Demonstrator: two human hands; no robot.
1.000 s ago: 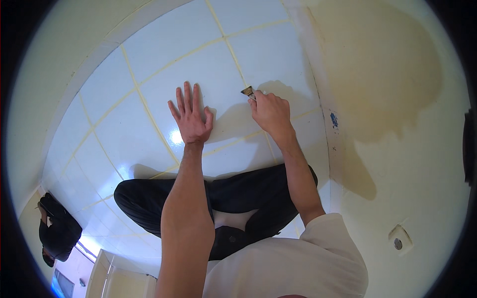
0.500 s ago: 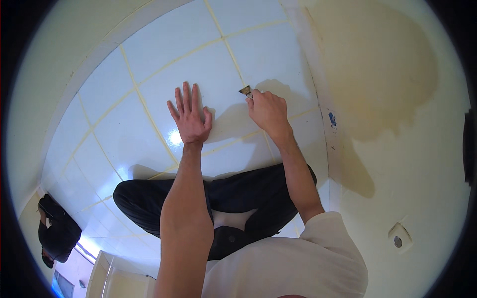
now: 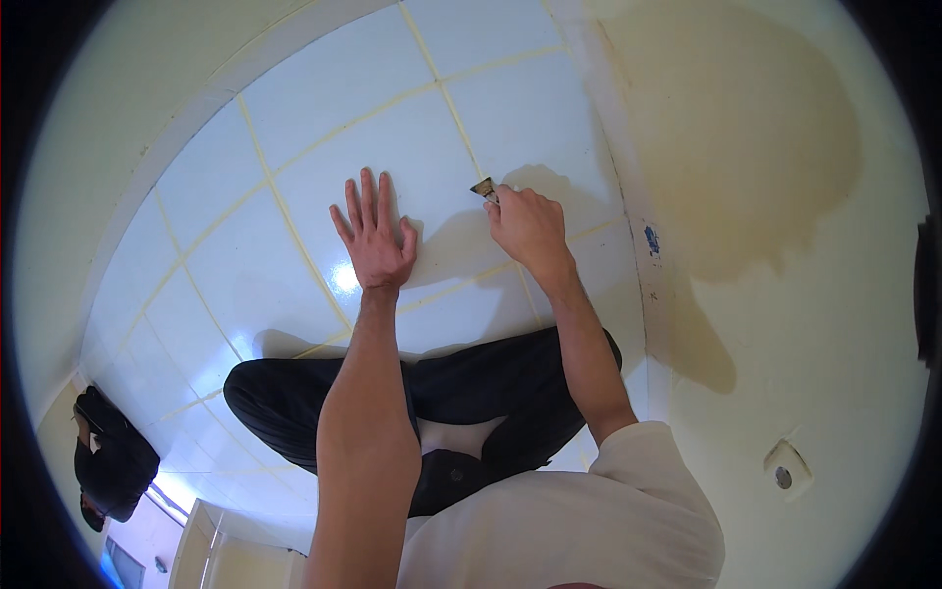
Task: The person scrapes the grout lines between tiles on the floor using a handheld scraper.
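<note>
My left hand [image 3: 377, 240] lies flat on the white tiled floor [image 3: 392, 128], its fingers spread and nothing in it. To its right, my right hand [image 3: 530, 228] is closed round the handle of a small scraper [image 3: 483, 188]. The scraper has a flared, stained metal blade that points up and left. That blade is at a yellowish grout line [image 3: 461, 123] between two tiles. Most of the handle is hidden inside my fist.
A cream wall [image 3: 756, 324] with a large damp-looking patch rises on the right, carrying a small square fitting [image 3: 785, 476]. Another wall [image 3: 128, 147] runs along the left. Another person in dark clothes [image 3: 118, 456] is low down at the far left. My dark-trousered legs [image 3: 285, 398] are folded before me.
The whole view has shifted very slightly. The scraper blade sits a little lower and turned a bit differently against the grout line; my left hand stays flat in place.
</note>
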